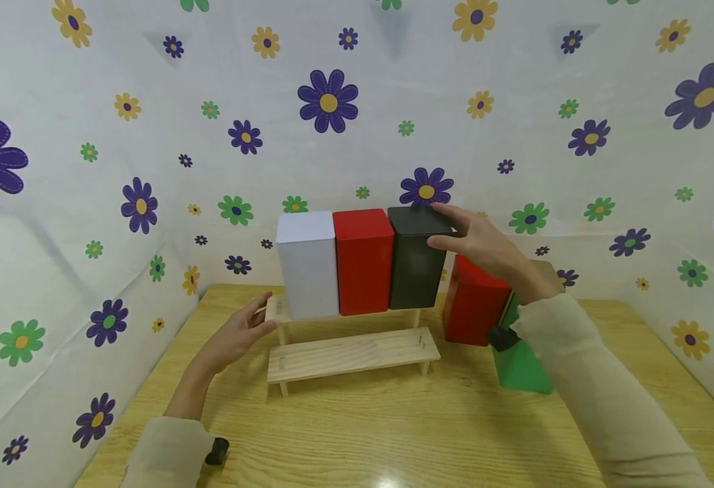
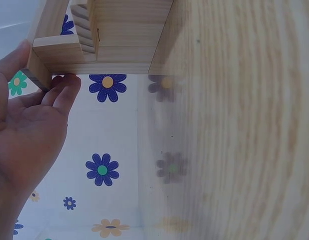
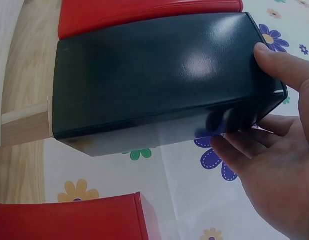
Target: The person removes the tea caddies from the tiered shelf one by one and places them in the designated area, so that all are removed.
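A two-tier wooden shelf stand (image 1: 353, 354) is on the table, with a white box (image 1: 308, 271), a red box (image 1: 364, 264) and a black box (image 1: 416, 271) upright side by side on its upper tier. At that tier's left end, my left hand (image 1: 234, 339) grips the wood between thumb and fingers; the left wrist view shows the fingers bent against the board's edge (image 2: 57, 47). My right hand (image 1: 485, 247) holds the black box near its top right, thumb on the front face and fingers at the side and back, as the right wrist view of the box (image 3: 159, 75) shows.
Right of the stand, another red box (image 1: 475, 305) stands on the wooden table (image 1: 363, 434). Beside it is a green box (image 1: 523, 366), partly hidden by my right forearm. A white flower-patterned sheet (image 1: 357, 156) encloses the table at the back and sides.
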Demonstrator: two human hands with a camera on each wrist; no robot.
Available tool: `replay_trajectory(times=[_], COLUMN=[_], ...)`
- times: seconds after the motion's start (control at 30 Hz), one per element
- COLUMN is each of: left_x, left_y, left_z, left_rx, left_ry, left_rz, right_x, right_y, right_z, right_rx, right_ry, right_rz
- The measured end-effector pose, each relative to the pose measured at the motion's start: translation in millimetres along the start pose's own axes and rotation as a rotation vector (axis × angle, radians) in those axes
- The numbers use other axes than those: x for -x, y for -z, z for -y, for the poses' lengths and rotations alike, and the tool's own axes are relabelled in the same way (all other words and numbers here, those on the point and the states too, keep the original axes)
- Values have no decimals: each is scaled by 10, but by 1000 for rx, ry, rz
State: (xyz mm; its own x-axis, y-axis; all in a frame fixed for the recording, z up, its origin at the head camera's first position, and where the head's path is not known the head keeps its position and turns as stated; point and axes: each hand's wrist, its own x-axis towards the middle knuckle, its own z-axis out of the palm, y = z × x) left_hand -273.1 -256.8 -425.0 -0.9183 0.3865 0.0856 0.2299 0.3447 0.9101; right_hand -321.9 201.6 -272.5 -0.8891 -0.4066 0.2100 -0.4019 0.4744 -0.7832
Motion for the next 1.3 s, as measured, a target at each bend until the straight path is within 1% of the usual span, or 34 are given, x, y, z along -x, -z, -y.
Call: replay_trajectory(times=[0.03,0.13,0.3,0.43,0.53,0.63,0.93,1.17,1.3], left_x=[0,-2,0,4,4,3,0,-3,-3], left_y=[0,0,0,0,1,2,-1,-2,1], left_z=[0,-2,1,3,4,5,2,3,3], left_rx=[0,5,6,7,9,15,21,29,30], left_ry=[-1,-4,-2,-4,-4,-4,-4,-1,4], left_rz=[0,0,-2,-1,1,4,4,5,1], right_x=[10,38,85,164,245,332,599,846,954], right_y=[5,24,32,25,38,72,138,186,234], right_z=[-1,-10,-41,-24,10,45,83,86,68], right_rx=[18,25,-36,-50,-42,-64,-146,-108,-97], right_ry=[-5,-1,30,25,12,4,36,63,69], right_rz=[-11,-26,-47,-60,-72,-76,-90,-152,-169])
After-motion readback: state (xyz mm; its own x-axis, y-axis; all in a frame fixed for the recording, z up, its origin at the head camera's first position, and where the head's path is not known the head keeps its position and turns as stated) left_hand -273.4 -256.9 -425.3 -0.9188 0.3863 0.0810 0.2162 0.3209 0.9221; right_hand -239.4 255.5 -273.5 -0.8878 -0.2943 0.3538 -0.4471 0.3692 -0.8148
